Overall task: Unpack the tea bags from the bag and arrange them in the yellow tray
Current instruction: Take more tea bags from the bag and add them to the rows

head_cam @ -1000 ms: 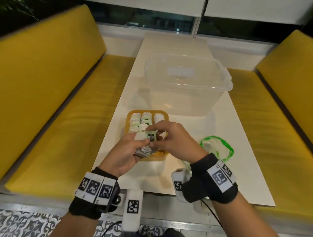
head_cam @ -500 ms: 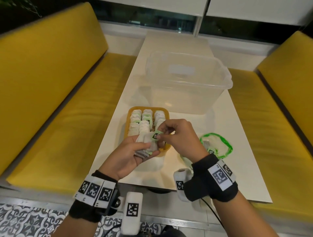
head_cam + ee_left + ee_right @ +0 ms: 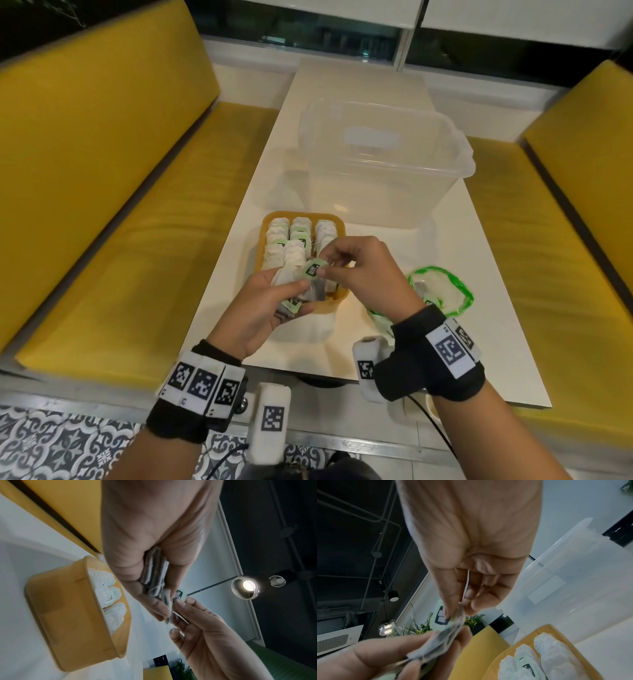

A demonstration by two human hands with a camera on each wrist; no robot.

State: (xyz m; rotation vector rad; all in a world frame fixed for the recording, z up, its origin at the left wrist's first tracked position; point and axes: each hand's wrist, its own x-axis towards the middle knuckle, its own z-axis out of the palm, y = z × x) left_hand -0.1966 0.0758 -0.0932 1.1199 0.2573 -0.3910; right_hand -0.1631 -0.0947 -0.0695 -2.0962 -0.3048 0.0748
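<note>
My left hand (image 3: 274,301) grips a small stack of tea bags (image 3: 308,291), held above the near end of the yellow tray (image 3: 265,233). My right hand (image 3: 356,270) pinches the green paper tag (image 3: 313,268) of the top tea bag between thumb and forefinger. In the left wrist view the stack of tea bags (image 3: 155,572) sits between the left thumb and fingers, beside the yellow tray (image 3: 68,615). The right wrist view shows the green tag (image 3: 441,616) under the right thumb. Rows of white tea bags (image 3: 294,240) fill the tray. The green-rimmed plastic bag (image 3: 442,291) lies open on the table to the right.
A large clear plastic bin (image 3: 380,161) stands just beyond the tray on the white table (image 3: 479,274). Yellow bench seats (image 3: 137,240) run along both sides. The table's near edge lies under my wrists.
Both hands have lifted slightly off the tray. The right hand has shifted from the stack's top to pinching one tea bag's green tag and pulling it up to the right.
</note>
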